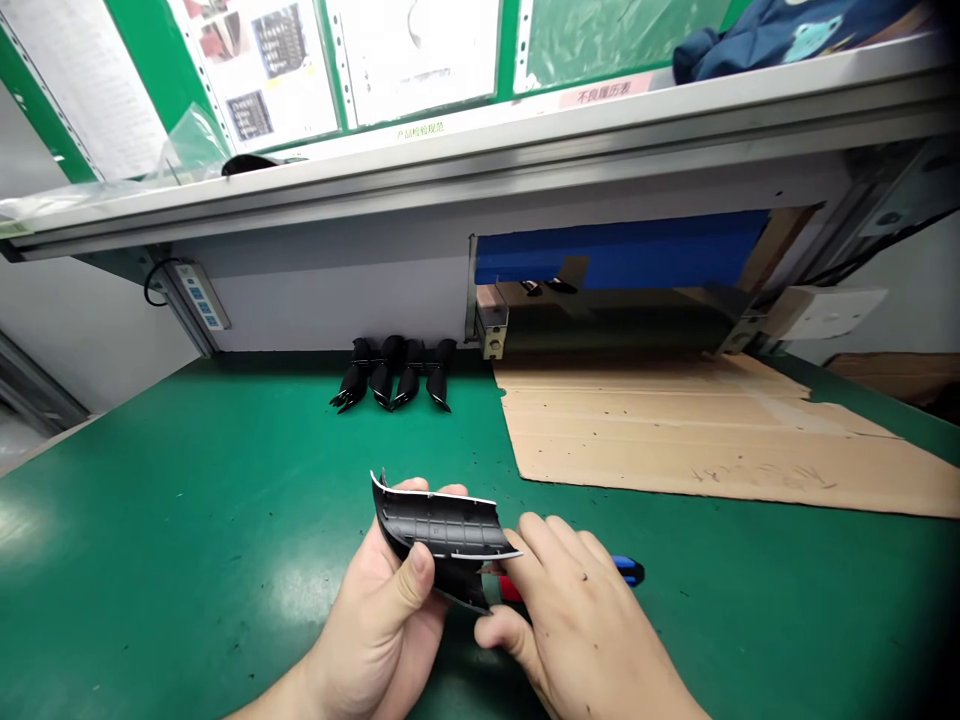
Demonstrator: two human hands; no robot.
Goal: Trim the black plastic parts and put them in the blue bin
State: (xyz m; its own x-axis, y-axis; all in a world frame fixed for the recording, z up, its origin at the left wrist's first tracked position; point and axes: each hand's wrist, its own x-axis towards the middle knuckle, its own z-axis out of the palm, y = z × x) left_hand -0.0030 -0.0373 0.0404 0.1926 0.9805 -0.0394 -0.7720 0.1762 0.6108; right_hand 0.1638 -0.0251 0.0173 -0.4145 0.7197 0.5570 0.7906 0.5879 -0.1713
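My left hand grips a curved black plastic part just above the green table, thumb pressed on its lower face. My right hand is closed round a small tool with a red and blue handle, its working end against the part's right edge. Most of the tool is hidden under my fingers. Several more black plastic parts lie in a row at the back of the table.
A flat sheet of cardboard covers the table's right side. Behind it is an opening with a blue flap under a metal shelf. Printed sheets hang on a green board above. A dark blue cloth lies on the shelf.
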